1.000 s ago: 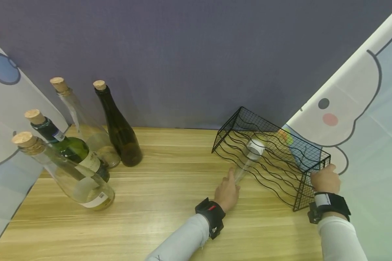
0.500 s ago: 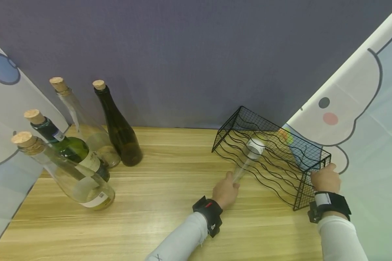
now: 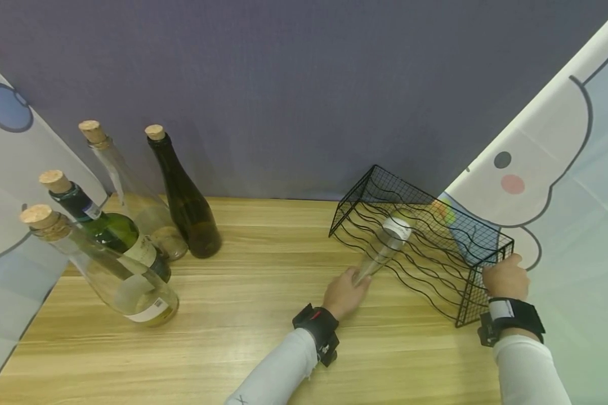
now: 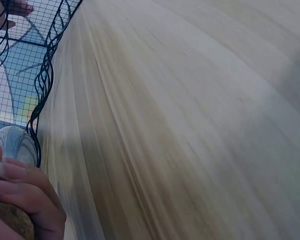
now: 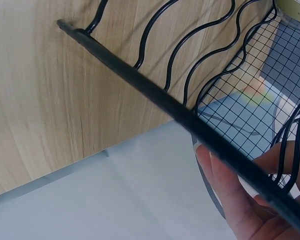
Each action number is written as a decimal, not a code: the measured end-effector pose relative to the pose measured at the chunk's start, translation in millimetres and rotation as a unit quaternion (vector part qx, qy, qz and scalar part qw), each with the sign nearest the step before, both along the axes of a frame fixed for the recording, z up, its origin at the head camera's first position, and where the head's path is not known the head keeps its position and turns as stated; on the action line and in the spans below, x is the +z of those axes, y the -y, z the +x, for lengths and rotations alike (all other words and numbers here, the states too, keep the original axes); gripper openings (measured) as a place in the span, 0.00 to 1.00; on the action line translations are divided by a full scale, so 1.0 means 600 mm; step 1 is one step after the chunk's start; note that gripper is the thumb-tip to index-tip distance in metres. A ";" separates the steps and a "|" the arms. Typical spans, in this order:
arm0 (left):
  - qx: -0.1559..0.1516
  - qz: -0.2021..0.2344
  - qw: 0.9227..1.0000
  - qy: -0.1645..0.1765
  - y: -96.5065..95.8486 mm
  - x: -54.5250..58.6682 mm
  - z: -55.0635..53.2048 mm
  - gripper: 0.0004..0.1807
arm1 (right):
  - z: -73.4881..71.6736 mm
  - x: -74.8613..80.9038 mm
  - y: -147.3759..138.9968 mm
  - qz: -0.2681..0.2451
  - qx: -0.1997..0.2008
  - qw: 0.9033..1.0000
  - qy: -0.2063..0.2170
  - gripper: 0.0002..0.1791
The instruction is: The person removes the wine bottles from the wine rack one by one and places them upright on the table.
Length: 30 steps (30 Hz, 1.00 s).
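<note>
A clear glass bottle [image 3: 383,248] with a white label lies in a black wire wine rack [image 3: 430,247], its neck pointing out toward me. My left hand [image 3: 345,293] grips it at the neck end. In the left wrist view my curled fingers [image 4: 32,192] are beside a cork [image 4: 12,220], with the bottle's body [image 4: 15,142] beyond them. At the rack's right end, my right hand [image 3: 506,278] holds the mesh side. The right wrist view shows its fingers [image 5: 230,190] around the frame bar [image 5: 180,112], with the bottle's labelled end [image 5: 296,10] in the corner.
Several corked bottles stand on the left of the wooden table [image 3: 263,337]: a dark one [image 3: 190,211], a green one [image 3: 119,233], a clear one [image 3: 157,225] and a labelled clear one [image 3: 126,289]. A grey-blue panel [image 3: 263,101] rises behind.
My left hand has slid back toward me along the bottle's neck, its outstretched index finger now curled in. The right hand and the wine rack have stayed put.
</note>
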<state>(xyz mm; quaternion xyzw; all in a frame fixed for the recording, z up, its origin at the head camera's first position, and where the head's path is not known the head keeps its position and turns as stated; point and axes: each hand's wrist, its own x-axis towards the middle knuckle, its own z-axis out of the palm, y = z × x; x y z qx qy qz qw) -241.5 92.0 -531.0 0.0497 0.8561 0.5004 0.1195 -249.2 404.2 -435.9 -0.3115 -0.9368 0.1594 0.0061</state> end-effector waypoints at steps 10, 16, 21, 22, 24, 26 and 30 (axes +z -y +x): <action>-0.061 -0.015 0.997 0.037 0.019 0.007 0.003 0.25 | 0.000 0.001 -0.002 -0.001 -0.001 1.000 -0.004 0.32; -0.095 0.043 0.989 0.103 0.040 0.023 0.009 0.20 | 0.000 0.003 -0.001 -0.003 -0.002 1.000 -0.002 0.32; -0.108 0.082 0.983 0.127 0.059 0.030 0.014 0.20 | -0.001 0.001 -0.001 -0.002 0.001 1.000 0.003 0.33; -0.107 0.084 0.982 0.128 0.062 0.029 0.014 0.21 | -0.001 0.000 -0.001 -0.002 0.001 1.000 0.004 0.33; -0.105 0.082 0.983 0.123 0.066 0.028 0.014 0.24 | -0.001 0.001 0.000 -0.003 0.000 1.000 0.005 0.33; -0.099 0.078 0.986 0.112 0.067 0.025 0.014 0.26 | -0.001 0.000 -0.001 -0.004 0.000 1.000 0.005 0.33; -0.099 0.077 0.988 0.093 0.069 0.018 0.018 0.27 | -0.003 -0.001 -0.004 -0.005 -0.005 1.000 0.004 0.34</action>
